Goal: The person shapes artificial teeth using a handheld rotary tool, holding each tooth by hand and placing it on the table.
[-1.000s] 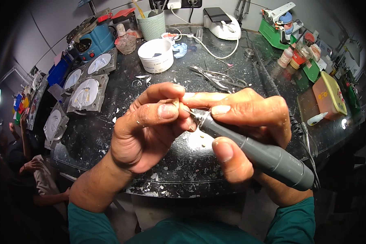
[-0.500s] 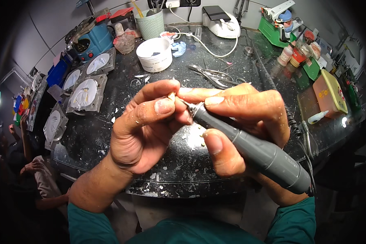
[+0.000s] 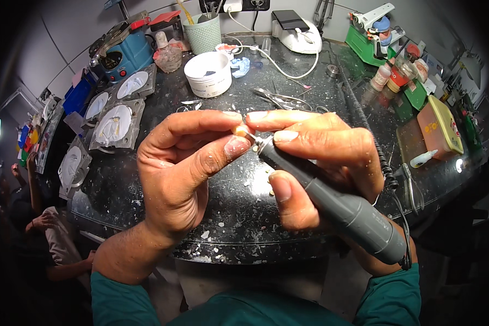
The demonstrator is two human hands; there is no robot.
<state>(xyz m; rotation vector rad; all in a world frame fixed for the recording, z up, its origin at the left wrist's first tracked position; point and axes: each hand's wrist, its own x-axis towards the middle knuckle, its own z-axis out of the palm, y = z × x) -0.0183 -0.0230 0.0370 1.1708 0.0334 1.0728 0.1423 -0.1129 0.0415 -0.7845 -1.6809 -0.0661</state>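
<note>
My left hand [image 3: 174,168] pinches a small yellowish tooth-like piece [image 3: 240,131] between thumb and fingertips. Most of that piece is covered by the fingers. A dark grey rotary handpiece [image 3: 337,204] lies slantwise in my right hand [image 3: 331,149], its thin metal tip [image 3: 250,134] at the piece. The right fingers wrap over the handpiece's front end, with the thumb below. Both hands' index fingertips nearly meet above the dark bench [image 3: 239,212]. Small yellowish bits [image 3: 270,190] lie on the bench beneath the hands.
At the back stand a white tub [image 3: 207,81], a pale green cup of tools [image 3: 202,35] and a white device [image 3: 299,41]. Metal pliers [image 3: 285,102] lie beyond my hands. Flasks with white plaster [image 3: 113,126] line the left; an orange box [image 3: 440,125] sits right, beside a coiled cord [image 3: 383,163].
My left hand has turned, its thumb now reaching further right, and the piece has shifted slightly right and down. The handpiece's rear end has swung a little left and down.
</note>
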